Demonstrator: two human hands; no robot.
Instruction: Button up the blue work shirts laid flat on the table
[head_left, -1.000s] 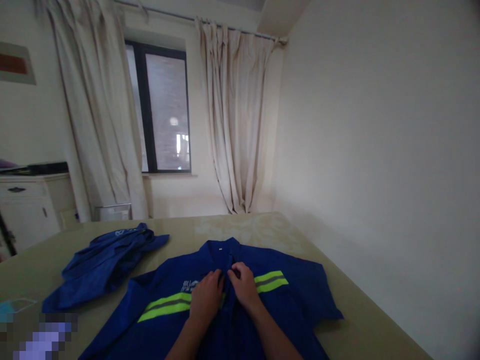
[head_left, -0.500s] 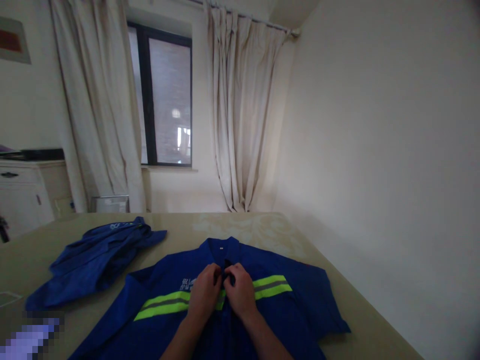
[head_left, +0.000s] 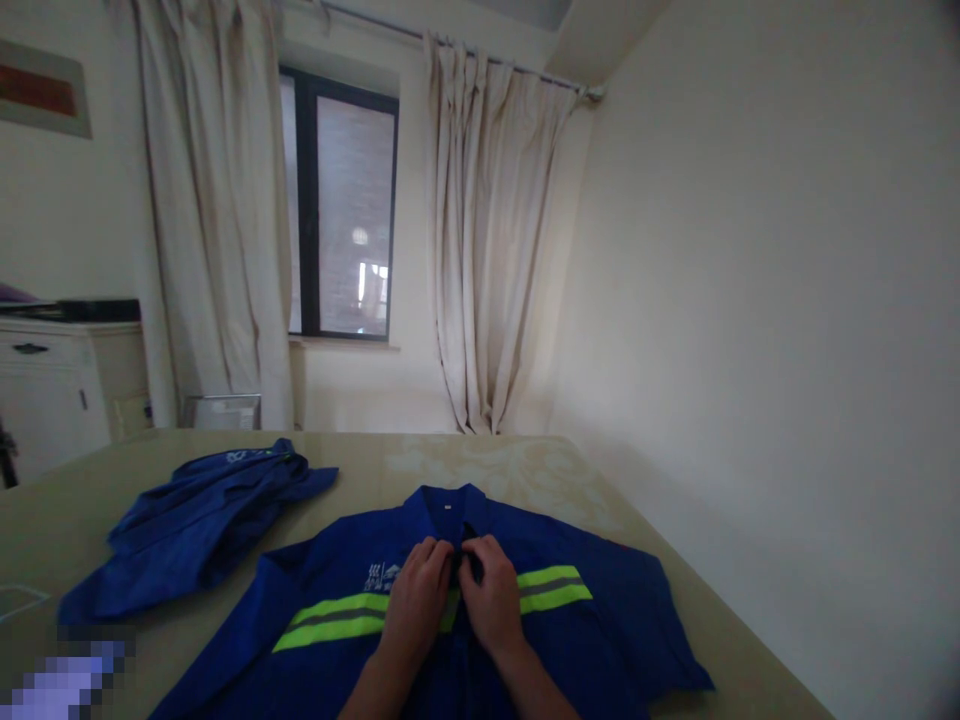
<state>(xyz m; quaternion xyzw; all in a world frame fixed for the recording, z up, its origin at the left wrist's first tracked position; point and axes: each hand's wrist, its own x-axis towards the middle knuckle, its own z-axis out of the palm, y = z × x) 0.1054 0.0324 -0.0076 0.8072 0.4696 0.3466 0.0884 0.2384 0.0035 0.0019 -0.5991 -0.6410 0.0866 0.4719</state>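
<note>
1. Evidently the work stood partway: the blue jacket (head_left: 459, 665) lay front up on the desk (head_left: 360, 475), spread out, directly under both hands.
2. Its two front edges came together at the chest, while the collar (head_left: 474, 496) gaped above; lower down, the front was too dark to judge whether it was fastened.
3. The left hand (head_left: 416, 600) had its fingers curled and bunched, pinching the front edge.
4. The right hand (head_left: 491, 597) pinched the opposite edge, thumb and forefinger rounded into a loop; any button between them could not be made out.
5. Leftward, a second blue garment (head_left: 191, 525) lay rumpled, untouched.
</note>
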